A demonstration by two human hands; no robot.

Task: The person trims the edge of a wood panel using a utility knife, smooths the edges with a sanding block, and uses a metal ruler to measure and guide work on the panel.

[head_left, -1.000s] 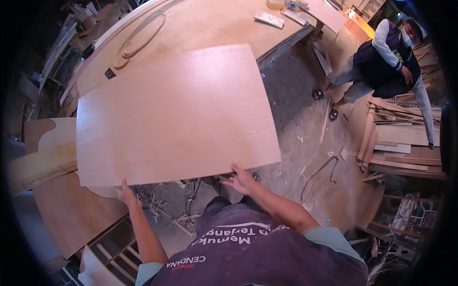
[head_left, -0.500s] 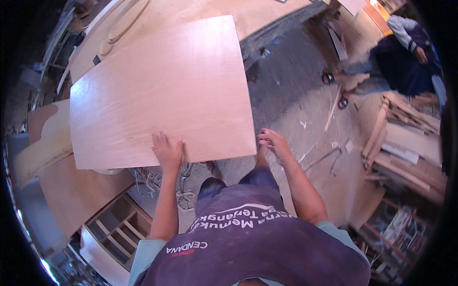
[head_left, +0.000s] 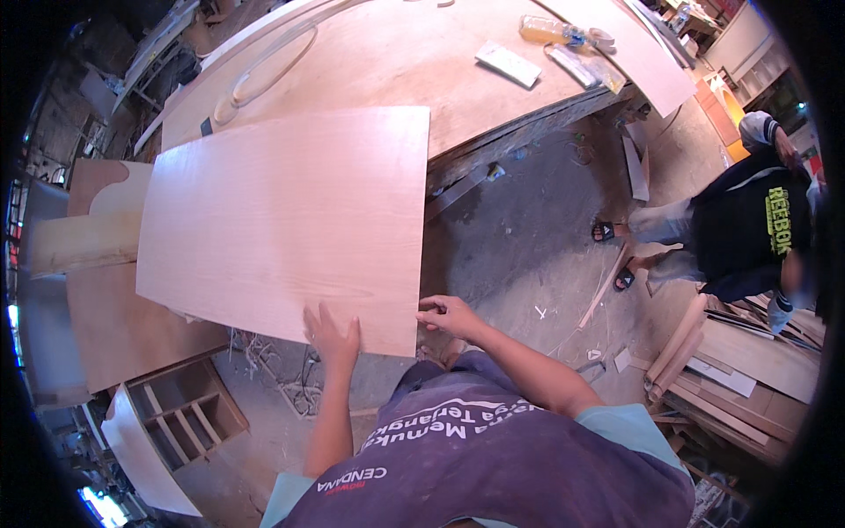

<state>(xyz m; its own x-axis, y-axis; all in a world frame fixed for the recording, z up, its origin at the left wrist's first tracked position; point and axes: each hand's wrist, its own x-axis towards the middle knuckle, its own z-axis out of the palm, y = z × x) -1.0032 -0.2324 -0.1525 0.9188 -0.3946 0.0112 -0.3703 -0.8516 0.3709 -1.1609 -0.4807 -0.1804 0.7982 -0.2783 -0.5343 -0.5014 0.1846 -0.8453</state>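
Observation:
A large pale wooden panel (head_left: 282, 220) with a smooth face lies partly over a workbench (head_left: 370, 62), its near end jutting toward me. My left hand (head_left: 333, 339) rests flat on its face close to the near edge, fingers spread. At the panel's right edge, just above the near corner, is my right hand (head_left: 447, 317). Its fingers are curled and its fingertips meet that edge. Anything small pinched between them is hidden.
On the bench are a bottle of yellowish liquid (head_left: 550, 31), a white packet (head_left: 508, 64) and a looped pale strip (head_left: 282, 66). Another person (head_left: 739, 207) stands at right, by stacked boards (head_left: 748, 378). A compartmented wooden frame (head_left: 189, 422) sits lower left; scraps litter the floor.
The view has shifted, showing more of the bench. Against my body, the panel's near right corner lies closer and further left. My right hand has come against the panel's edge.

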